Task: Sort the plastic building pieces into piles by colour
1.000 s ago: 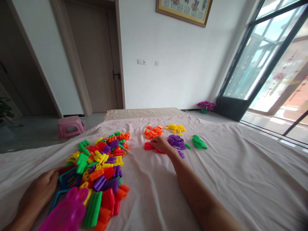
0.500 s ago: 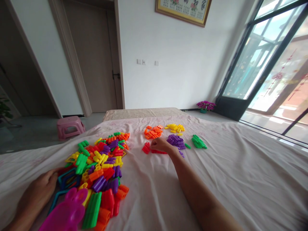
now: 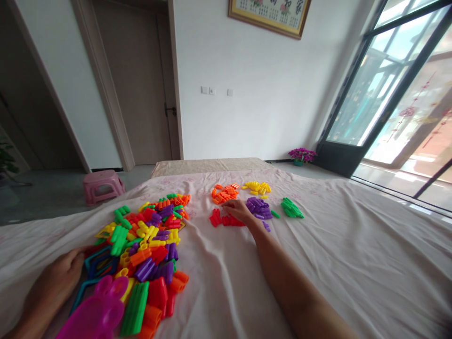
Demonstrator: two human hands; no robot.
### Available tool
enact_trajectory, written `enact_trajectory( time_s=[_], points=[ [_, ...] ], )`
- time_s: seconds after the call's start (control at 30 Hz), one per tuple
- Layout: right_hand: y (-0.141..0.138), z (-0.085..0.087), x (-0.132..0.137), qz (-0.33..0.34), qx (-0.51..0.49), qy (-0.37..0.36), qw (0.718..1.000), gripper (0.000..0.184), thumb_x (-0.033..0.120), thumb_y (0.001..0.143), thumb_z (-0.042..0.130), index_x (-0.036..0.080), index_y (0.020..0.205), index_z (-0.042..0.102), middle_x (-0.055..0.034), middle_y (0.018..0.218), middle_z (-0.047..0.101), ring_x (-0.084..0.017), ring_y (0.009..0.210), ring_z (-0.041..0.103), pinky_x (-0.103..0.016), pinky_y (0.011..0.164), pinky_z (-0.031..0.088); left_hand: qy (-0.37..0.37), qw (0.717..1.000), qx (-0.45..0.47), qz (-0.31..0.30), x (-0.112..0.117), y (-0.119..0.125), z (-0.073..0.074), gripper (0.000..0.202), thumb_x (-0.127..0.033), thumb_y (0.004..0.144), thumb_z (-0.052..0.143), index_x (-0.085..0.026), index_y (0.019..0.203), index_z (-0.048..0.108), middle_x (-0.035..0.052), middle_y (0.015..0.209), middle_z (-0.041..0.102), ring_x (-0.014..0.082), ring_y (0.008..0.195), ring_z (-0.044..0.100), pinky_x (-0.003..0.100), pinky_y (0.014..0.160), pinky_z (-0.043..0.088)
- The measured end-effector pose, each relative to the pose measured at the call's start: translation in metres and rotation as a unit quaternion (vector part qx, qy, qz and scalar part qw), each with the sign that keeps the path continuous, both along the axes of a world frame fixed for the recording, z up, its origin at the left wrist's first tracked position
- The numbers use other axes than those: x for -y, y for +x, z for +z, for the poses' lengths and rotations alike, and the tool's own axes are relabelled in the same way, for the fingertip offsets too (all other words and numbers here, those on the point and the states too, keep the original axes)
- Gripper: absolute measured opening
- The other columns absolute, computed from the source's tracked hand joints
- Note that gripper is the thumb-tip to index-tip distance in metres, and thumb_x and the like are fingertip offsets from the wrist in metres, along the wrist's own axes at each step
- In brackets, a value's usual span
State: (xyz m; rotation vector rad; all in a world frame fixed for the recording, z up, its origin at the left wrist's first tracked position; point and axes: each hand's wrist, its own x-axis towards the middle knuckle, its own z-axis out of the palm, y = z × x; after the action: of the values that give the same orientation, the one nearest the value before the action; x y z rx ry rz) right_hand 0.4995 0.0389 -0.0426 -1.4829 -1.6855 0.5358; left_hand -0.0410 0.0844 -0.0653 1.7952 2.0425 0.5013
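Observation:
My right hand [image 3: 237,210] hovers over a small group of red plastic building pieces [image 3: 231,221], fingers loosely apart and nothing visible in them. Beside its fingertips lies another red piece [image 3: 215,218]. My left hand [image 3: 58,282] rests on the cloth at the left edge of a mixed heap of bullet-shaped and tube-like plastic pieces [image 3: 150,230]. Its fingers are curled closed, and what they hold is hidden; something red shows at the fingertips. Blue angular frames [image 3: 100,263] and a pink translucent plastic item [image 3: 97,313] are close by.
Sorted groups of orange pieces [image 3: 225,193], yellow pieces [image 3: 258,188], purple pieces [image 3: 259,207] and green pieces [image 3: 292,208] lie on the wrinkled pale cloth [image 3: 335,254]. A pink stool [image 3: 103,187] stands on the floor at left; purple flowers [image 3: 302,155] are beyond the bed-like surface.
My right hand has let go of the red piece and drawn slightly up and right, its fingers loosening. More of the red group now shows. My left hand has stayed put.

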Motion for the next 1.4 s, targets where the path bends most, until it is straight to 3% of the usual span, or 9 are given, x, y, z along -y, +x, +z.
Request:
enact_trajectory(
  time_s=[0.27, 0.43, 0.57, 0.67, 0.8, 0.97, 1.1, 1.23, 1.4],
  points=[
    [-0.015, 0.004, 0.003, -0.019, -0.182, -0.03, 0.983, 0.045, 0.053, 0.078, 0.063, 0.011, 0.091, 0.073, -0.0082, 0.085, 0.071, -0.018, 0.077, 0.063, -0.029, 0.073, 0.048, 0.03, 0.999, 0.014, -0.003, 0.002, -0.002, -0.005, 0.051, -0.049, 0.093, 0.026, -0.025, 0.118, 0.063, 0.0077, 0.098, 0.073, 0.0213, 0.08, 0.067, 0.028, 0.072, 0.045],
    [-0.02, 0.009, 0.008, 0.047, -0.037, -0.04, 0.997, 0.054, 0.052, 0.081, 0.066, 0.022, 0.125, 0.064, -0.0101, 0.129, 0.062, -0.026, 0.114, 0.059, -0.04, 0.098, 0.046, 0.026, 0.999, 0.012, -0.016, -0.001, -0.005, -0.007, 0.051, -0.048, 0.094, 0.024, -0.023, 0.117, 0.063, 0.0093, 0.099, 0.073, 0.0233, 0.083, 0.067, 0.03, 0.072, 0.045],
    [-0.025, 0.009, 0.008, 0.125, 0.128, -0.029, 0.983, 0.054, 0.05, 0.081, 0.068, 0.027, 0.13, 0.061, -0.0085, 0.141, 0.053, -0.028, 0.131, 0.046, -0.044, 0.112, 0.033, 0.033, 0.999, 0.002, -0.019, -0.003, -0.006, -0.008, 0.051, -0.046, 0.093, 0.025, -0.022, 0.115, 0.064, 0.0098, 0.095, 0.073, 0.0239, 0.081, 0.067, 0.031, 0.072, 0.045],
    [-0.03, 0.012, 0.007, 0.162, 0.195, -0.015, 0.967, 0.05, 0.044, 0.078, 0.073, 0.027, 0.124, 0.066, -0.0074, 0.136, 0.058, -0.027, 0.127, 0.05, -0.04, 0.11, 0.035, 0.042, 0.999, -0.004, -0.02, -0.002, -0.005, -0.006, 0.049, -0.045, 0.093, 0.027, -0.02, 0.113, 0.065, 0.0089, 0.087, 0.073, 0.0233, 0.078, 0.067, 0.03, 0.071, 0.046],
    [-0.034, 0.024, 0.011, 0.187, 0.177, -0.044, 0.965, 0.037, 0.031, 0.077, 0.073, 0.023, 0.114, 0.071, -0.0055, 0.117, 0.069, -0.021, 0.106, 0.063, -0.03, 0.095, 0.046, 0.043, 0.999, -0.007, -0.017, 0.004, 0.002, 0.003, 0.046, -0.042, 0.092, 0.03, -0.02, 0.111, 0.066, 0.0073, 0.079, 0.072, 0.0222, 0.073, 0.066, 0.029, 0.07, 0.046],
    [-0.038, 0.038, 0.02, 0.133, 0.142, -0.101, 0.976, 0.026, 0.022, 0.077, 0.069, 0.019, 0.103, 0.075, -0.0045, 0.103, 0.072, -0.018, 0.09, 0.066, -0.026, 0.08, 0.049, 0.053, 0.998, 0.006, -0.016, 0.01, 0.007, 0.01, 0.044, -0.04, 0.091, 0.032, -0.021, 0.112, 0.066, 0.008, 0.087, 0.074, 0.0226, 0.075, 0.067, 0.029, 0.069, 0.046],
    [-0.045, 0.038, 0.021, 0.135, 0.164, -0.08, 0.974, 0.035, 0.026, 0.076, 0.071, 0.022, 0.11, 0.073, -0.005, 0.104, 0.072, -0.019, 0.091, 0.065, -0.027, 0.08, 0.049, 0.065, 0.998, 0.002, -0.023, 0.008, 0.004, 0.007, 0.043, -0.039, 0.09, 0.035, -0.02, 0.112, 0.066, 0.0097, 0.097, 0.074, 0.0238, 0.08, 0.068, 0.029, 0.07, 0.047],
    [-0.049, 0.038, 0.018, 0.17, 0.183, -0.084, 0.965, 0.026, 0.024, 0.073, 0.072, 0.021, 0.099, 0.075, -0.0038, 0.099, 0.072, -0.018, 0.088, 0.064, -0.026, 0.08, 0.047, 0.07, 0.997, -0.011, -0.043, 0.002, -0.001, 0.001, 0.047, -0.04, 0.092, 0.03, -0.019, 0.116, 0.065, 0.0117, 0.109, 0.072, 0.0246, 0.094, 0.067, 0.029, 0.077, 0.047],
    [-0.062, 0.046, 0.023, 0.104, 0.217, -0.053, 0.969, 0.018, 0.019, 0.073, 0.068, 0.021, 0.089, 0.076, -0.0033, 0.093, 0.072, -0.018, 0.087, 0.063, -0.025, 0.079, 0.045, 0.112, 0.991, -0.04, -0.061, -0.006, -0.008, -0.01, 0.046, -0.038, 0.092, 0.032, -0.019, 0.117, 0.065, 0.0108, 0.108, 0.073, 0.0226, 0.098, 0.067, 0.026, 0.079, 0.048]
  ],
)
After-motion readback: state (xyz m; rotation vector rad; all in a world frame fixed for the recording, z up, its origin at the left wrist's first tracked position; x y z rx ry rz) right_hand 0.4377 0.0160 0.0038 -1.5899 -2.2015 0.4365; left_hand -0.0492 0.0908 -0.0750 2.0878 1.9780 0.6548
